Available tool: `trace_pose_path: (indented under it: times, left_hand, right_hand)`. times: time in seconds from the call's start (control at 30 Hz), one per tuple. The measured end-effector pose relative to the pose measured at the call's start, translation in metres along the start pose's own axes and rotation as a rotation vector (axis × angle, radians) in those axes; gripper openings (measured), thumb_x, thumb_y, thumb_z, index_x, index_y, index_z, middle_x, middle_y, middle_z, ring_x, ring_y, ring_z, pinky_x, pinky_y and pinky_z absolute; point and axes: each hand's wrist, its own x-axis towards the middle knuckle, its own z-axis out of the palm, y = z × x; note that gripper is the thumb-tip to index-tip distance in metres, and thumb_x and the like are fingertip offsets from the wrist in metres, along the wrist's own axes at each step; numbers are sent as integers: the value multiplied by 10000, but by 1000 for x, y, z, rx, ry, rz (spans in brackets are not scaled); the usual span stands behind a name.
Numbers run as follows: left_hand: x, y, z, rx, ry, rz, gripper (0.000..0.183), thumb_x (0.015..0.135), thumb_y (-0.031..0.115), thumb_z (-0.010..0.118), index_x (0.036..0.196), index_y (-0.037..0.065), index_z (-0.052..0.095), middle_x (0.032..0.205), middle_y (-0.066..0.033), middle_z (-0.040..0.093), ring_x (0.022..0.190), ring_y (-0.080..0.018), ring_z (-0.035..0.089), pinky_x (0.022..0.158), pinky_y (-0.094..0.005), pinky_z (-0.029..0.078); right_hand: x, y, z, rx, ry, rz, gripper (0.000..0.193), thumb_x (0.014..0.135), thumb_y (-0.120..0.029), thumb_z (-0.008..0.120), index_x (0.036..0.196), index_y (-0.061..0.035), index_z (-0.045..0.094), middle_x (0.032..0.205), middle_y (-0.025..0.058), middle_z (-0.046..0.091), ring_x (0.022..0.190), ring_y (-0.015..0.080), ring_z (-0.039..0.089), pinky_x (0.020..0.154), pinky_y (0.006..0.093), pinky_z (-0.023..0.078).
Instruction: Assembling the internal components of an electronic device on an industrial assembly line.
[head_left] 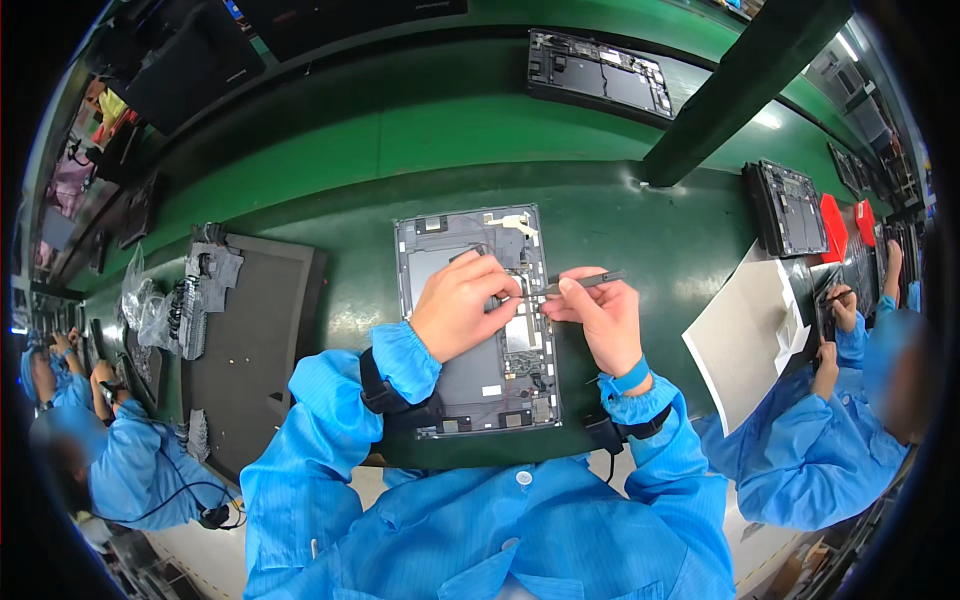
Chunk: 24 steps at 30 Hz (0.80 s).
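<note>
An opened laptop chassis (pixel 470 375) lies flat on the green bench in front of me, its circuit boards, cables and speakers exposed. Slim dark tweezers (pixel 606 278) are gripped between the thumb and fingers of my right hand (pixel 605 320), over the chassis's right edge. Their tip points left, to the fingertips of my left hand (pixel 460 305). That hand rests over the middle of the chassis, thumb and forefinger pinched together by the board; whatever is between them is too small or hidden. A cream-coloured strip (pixel 514 222) sits near the chassis's upper right corner.
To the left is a dark foam-lined tray (pixel 245 370) with black parts and clear plastic bags (pixel 145 300). White sheets (pixel 740 330), stacked chassis (pixel 790 210) and red holders (pixel 832 228) are on the right. A green post (pixel 745 95) stands beyond; co-workers sit on both sides.
</note>
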Motion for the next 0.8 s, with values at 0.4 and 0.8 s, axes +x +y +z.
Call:
trace_pose_path:
  times: [0.4, 0.8]
  left_hand:
    - [1, -1, 3, -64, -12, -120, 234, 755, 102, 794, 946, 28, 681, 855, -59, 596, 726, -171, 608, 637, -285, 515]
    - [1, 0, 2, -82, -12, -141, 241, 758, 115, 799, 952, 31, 683, 853, -61, 595, 758, -172, 626, 657, -280, 525]
  right_hand:
    - [18, -10, -10, -150, 53, -128, 163, 927, -48, 628, 1036, 71, 602, 861, 131, 689, 750, 186, 706, 665, 266, 585]
    - [19, -9, -6, -165, 91, -130, 167, 920, -54, 639, 1016, 80, 612, 844, 146, 696, 741, 189, 712, 653, 267, 589]
